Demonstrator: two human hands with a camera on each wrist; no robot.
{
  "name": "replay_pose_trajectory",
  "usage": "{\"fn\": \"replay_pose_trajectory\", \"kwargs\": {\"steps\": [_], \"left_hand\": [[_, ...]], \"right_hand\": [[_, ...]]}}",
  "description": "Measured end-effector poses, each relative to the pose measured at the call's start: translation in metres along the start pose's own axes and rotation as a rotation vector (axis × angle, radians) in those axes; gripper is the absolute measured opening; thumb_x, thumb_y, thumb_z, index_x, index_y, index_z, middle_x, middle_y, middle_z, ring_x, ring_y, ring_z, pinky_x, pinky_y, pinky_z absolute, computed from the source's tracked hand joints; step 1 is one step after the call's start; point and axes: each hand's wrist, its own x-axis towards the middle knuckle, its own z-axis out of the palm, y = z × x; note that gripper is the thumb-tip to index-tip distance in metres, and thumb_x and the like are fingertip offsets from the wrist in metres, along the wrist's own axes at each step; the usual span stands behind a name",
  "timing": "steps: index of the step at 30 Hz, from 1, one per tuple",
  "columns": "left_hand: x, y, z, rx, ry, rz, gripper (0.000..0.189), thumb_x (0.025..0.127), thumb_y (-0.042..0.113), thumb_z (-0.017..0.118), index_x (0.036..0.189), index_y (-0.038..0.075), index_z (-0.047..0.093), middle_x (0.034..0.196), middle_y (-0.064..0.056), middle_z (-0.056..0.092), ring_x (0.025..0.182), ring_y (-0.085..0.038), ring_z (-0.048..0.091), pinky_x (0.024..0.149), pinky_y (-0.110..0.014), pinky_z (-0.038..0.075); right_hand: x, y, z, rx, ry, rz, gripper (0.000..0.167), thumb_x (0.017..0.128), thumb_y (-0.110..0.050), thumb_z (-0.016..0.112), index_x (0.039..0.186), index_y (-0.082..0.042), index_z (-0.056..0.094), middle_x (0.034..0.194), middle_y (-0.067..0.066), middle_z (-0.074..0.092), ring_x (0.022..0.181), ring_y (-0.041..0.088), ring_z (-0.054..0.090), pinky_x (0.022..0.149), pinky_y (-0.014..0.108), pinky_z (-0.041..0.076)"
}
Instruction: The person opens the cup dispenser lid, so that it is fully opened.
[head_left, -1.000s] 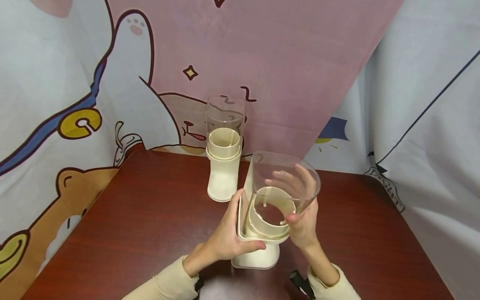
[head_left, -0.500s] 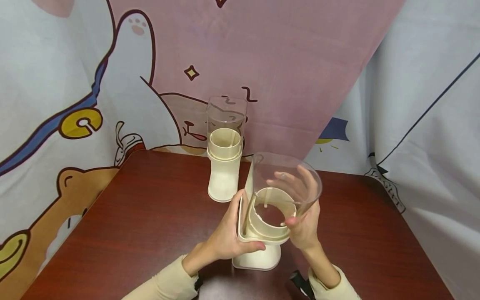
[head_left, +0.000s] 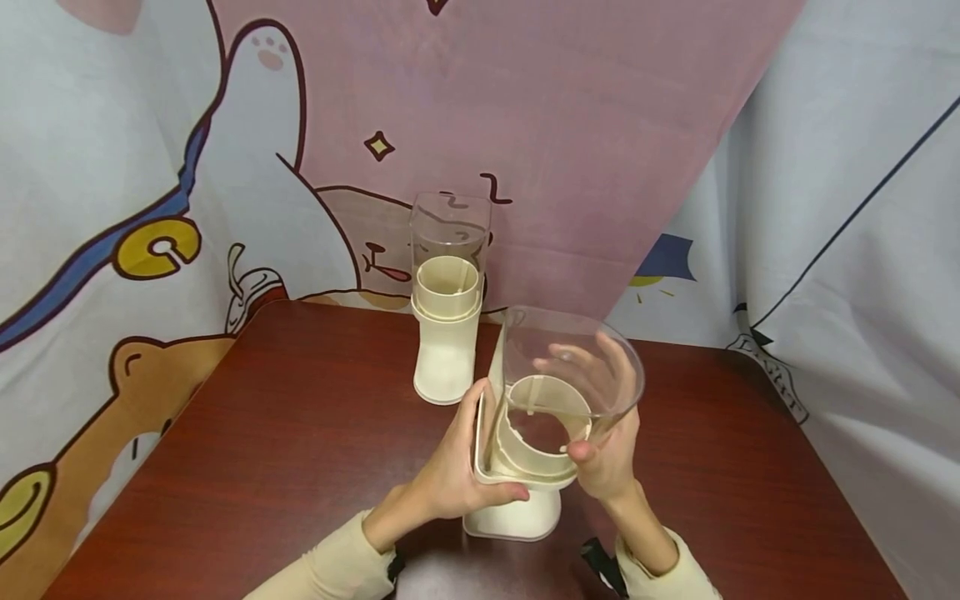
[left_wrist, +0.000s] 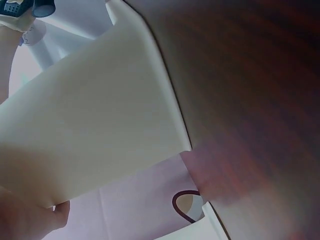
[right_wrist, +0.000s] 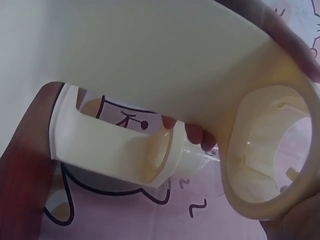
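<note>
In the head view, a cream plastic stand with a round open collar bears a clear plastic container. My left hand holds the collar from the left, its thumb across the front below the rim. My right hand grips the clear container from the right, thumb in front and fingers seen behind the clear wall. The stand's foot appears to rest on the table. In the left wrist view, a broad cream panel covers most of the stand. From below, the right wrist view shows the collar's ring.
A second cream stand with its own clear container stands behind, near the back edge of the dark red-brown table. Behind the table hangs a printed cartoon cloth. A dark object lies at the right wrist.
Very little differs. My right thumb sits slightly lower at the front of the container. The left hand and both stands keep their places.
</note>
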Motion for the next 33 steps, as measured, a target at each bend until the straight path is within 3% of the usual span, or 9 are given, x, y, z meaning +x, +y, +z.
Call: {"fn": "replay_pose_trajectory", "kwargs": {"steps": [8, 13, 16, 20, 23, 25, 28, 30, 33], "left_hand": [[0.001, -0.001, 0.002, -0.03, 0.007, 0.031, 0.122, 0.072, 0.057, 0.084, 0.157, 0.009, 0.011, 0.146, -0.013, 0.044, 0.133, -0.024, 0.047, 0.116, -0.037, 0.035], [0.0, -0.001, 0.004, -0.039, 0.009, 0.024, 0.121, 0.073, 0.059, 0.082, 0.158, 0.01, 0.01, 0.147, -0.013, 0.043, 0.133, -0.023, 0.046, 0.116, -0.037, 0.035], [0.0, -0.001, 0.005, -0.055, 0.0, 0.023, 0.122, 0.071, 0.052, 0.087, 0.157, 0.01, 0.011, 0.146, -0.011, 0.044, 0.131, -0.022, 0.048, 0.115, -0.035, 0.036], [0.001, 0.0, 0.004, -0.034, -0.002, 0.022, 0.124, 0.066, 0.042, 0.093, 0.156, 0.009, 0.013, 0.141, -0.008, 0.048, 0.125, -0.02, 0.051, 0.112, -0.032, 0.038], [0.002, 0.001, 0.002, -0.017, -0.009, 0.014, 0.126, 0.064, 0.038, 0.094, 0.156, 0.011, 0.013, 0.14, -0.007, 0.049, 0.124, -0.019, 0.052, 0.111, -0.031, 0.038], [0.002, 0.001, 0.001, -0.012, -0.013, 0.012, 0.126, 0.063, 0.036, 0.095, 0.157, 0.013, 0.013, 0.14, -0.007, 0.048, 0.123, -0.021, 0.053, 0.111, -0.031, 0.038], [0.002, 0.001, 0.001, -0.015, -0.018, 0.008, 0.127, 0.063, 0.036, 0.095, 0.156, 0.01, 0.013, 0.14, -0.008, 0.049, 0.123, -0.023, 0.053, 0.112, -0.031, 0.037], [0.002, 0.001, 0.001, -0.022, -0.017, 0.002, 0.126, 0.064, 0.037, 0.094, 0.156, 0.009, 0.013, 0.14, -0.008, 0.049, 0.123, -0.026, 0.053, 0.112, -0.031, 0.037], [0.001, 0.001, 0.002, -0.036, -0.017, -0.009, 0.126, 0.065, 0.039, 0.093, 0.156, 0.009, 0.013, 0.14, -0.007, 0.049, 0.123, -0.026, 0.054, 0.112, -0.031, 0.038]], "right_hand": [[0.002, -0.003, -0.007, -0.025, 0.055, 0.141, 0.09, 0.091, -0.054, 0.066, 0.151, 0.0, 0.027, 0.131, 0.021, 0.062, 0.112, 0.029, 0.068, 0.094, 0.034, 0.056], [0.004, -0.005, -0.009, 0.029, 0.006, 0.124, 0.094, 0.09, -0.051, 0.07, 0.151, 0.004, 0.024, 0.134, 0.023, 0.059, 0.117, 0.032, 0.065, 0.097, 0.038, 0.055], [0.011, -0.01, -0.013, 0.141, 0.02, 0.067, 0.092, 0.088, -0.045, 0.074, 0.15, 0.003, 0.025, 0.135, 0.025, 0.058, 0.119, 0.034, 0.064, 0.1, 0.042, 0.053], [0.023, -0.019, -0.032, 0.366, 0.129, -0.03, 0.091, 0.083, -0.031, 0.08, 0.147, 0.002, 0.024, 0.133, 0.033, 0.054, 0.118, 0.045, 0.061, 0.103, 0.049, 0.049], [0.031, -0.023, -0.06, 0.401, 0.28, -0.04, 0.096, 0.075, -0.027, 0.085, 0.143, 0.001, 0.024, 0.128, 0.036, 0.055, 0.112, 0.05, 0.062, 0.099, 0.052, 0.051], [0.033, -0.02, -0.083, 0.286, 0.402, -0.019, 0.103, 0.07, -0.032, 0.09, 0.143, 0.0, 0.025, 0.126, 0.036, 0.057, 0.108, 0.048, 0.065, 0.093, 0.049, 0.055], [0.029, -0.007, -0.122, -0.034, 0.567, 0.098, 0.104, 0.07, -0.035, 0.092, 0.147, -0.006, 0.027, 0.128, 0.028, 0.057, 0.107, 0.039, 0.066, 0.088, 0.037, 0.057], [0.02, 0.007, -0.147, -0.306, 0.647, 0.235, 0.103, 0.076, -0.034, 0.088, 0.152, -0.014, 0.023, 0.134, 0.018, 0.054, 0.11, 0.03, 0.064, 0.089, 0.029, 0.054], [0.0, 0.026, -0.18, -0.674, 0.68, 0.496, 0.098, 0.086, -0.035, 0.078, 0.157, -0.025, 0.011, 0.143, 0.008, 0.042, 0.116, 0.02, 0.054, 0.095, 0.027, 0.046]]}}
